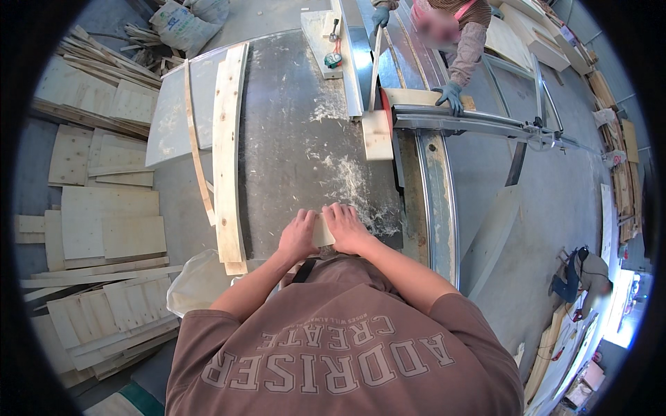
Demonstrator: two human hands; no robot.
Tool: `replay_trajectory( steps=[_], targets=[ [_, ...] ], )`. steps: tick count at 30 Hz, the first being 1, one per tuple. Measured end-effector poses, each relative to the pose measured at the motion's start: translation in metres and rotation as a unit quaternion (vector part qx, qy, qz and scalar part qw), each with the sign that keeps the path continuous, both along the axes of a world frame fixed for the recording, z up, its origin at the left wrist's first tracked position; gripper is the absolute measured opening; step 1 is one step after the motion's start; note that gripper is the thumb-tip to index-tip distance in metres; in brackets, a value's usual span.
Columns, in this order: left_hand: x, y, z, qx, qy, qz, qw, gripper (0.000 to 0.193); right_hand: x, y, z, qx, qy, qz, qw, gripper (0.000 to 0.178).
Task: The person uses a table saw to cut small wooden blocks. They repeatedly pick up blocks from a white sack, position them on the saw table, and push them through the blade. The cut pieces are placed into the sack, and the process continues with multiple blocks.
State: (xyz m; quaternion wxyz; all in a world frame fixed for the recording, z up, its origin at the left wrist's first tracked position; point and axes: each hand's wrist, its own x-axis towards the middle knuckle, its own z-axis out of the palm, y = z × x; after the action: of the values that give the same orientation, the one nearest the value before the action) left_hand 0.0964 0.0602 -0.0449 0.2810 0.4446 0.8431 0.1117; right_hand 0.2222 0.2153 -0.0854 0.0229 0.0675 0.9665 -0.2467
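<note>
Close to my body, at the near edge of the grey saw table (277, 139), both hands grip one small pale wooden block (322, 231). My left hand (298, 234) is closed around its left side. On the right side, my right hand (345, 227) is closed with the fingers curled over the top. The block's lower part is hidden by the hands and my shirt. Beyond them, a short pale board (377, 135) lies beside a red part (386, 109) of the saw. Sawdust (343, 173) is scattered between my hands and that board.
Long planks (229, 152) and a thin strip (198, 145) lie along the table's left side. Across the saw, a co-worker's gloved hand (451, 97) rests by a metal fence (472, 120); the other glove holds a stick (377, 59). Stacked boards (104, 222) fill the left floor.
</note>
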Motion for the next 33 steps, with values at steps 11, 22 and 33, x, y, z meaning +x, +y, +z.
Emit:
replay_trajectory(
  steps=[11, 22, 33],
  targets=[
    [0.007, -0.010, 0.009, 0.076, 0.014, 0.032, 0.997, 0.116, -0.025, 0.073, -0.016, -0.002, 0.008, -0.342, 0.940, 0.100],
    [0.003, -0.032, -0.014, 0.160, -0.215, 0.293, 0.918, 0.099, -0.033, 0.125, -0.042, 0.005, -0.054, -0.478, 0.877, 0.091],
    [0.012, -0.018, -0.039, 0.212, -0.484, 0.399, 0.749, 0.082, -0.002, 0.031, 0.056, -0.050, 0.054, 0.098, 0.992, 0.094]
  ],
)
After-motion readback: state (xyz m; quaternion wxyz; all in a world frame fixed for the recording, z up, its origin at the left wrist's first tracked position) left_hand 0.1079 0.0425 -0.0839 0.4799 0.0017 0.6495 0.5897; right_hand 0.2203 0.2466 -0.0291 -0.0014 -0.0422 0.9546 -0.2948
